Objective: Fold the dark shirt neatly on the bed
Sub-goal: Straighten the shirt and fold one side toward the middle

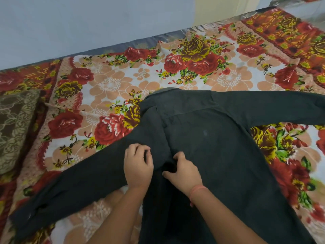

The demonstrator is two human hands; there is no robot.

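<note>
- Nearest to me, both forearms reach in from the bottom edge. The right wrist carries a thin red thread [197, 190].
- My left hand [138, 166] sits knuckles-up where the left-hand sleeve [79, 182] meets the body. Its fingers are curled down onto the cloth, but I cannot tell whether any fabric is caught under them.
- My right hand [182, 173] is just beside it, thumb spread toward the left hand. Its fingers are curled into a dark pucker of cloth, so I read that as a narrow pinch holding the fabric.
- The shirt [219, 152] lies spread on the bed, back up, with its hem toward me and running out of view.
- I judge the step in hand to be the first side fold.
  - The pinch should be kept shallow.
  - The pucker between the hands needs smoothing out.
  - The fold line should run straight from shoulder to hem before the sleeve comes across, or the crease will go in crooked.
- The left-hand sleeve trails down toward the near left corner, while the right-hand sleeve [263, 106] stretches out flat past the right edge.
- Farther up, the collar [163, 93] points away from me.
- Around it all is the flowered bedsheet [123, 81], with a brown lace cushion [15, 124] at the left.
- A pale wall [70, 23] lies beyond.
</note>
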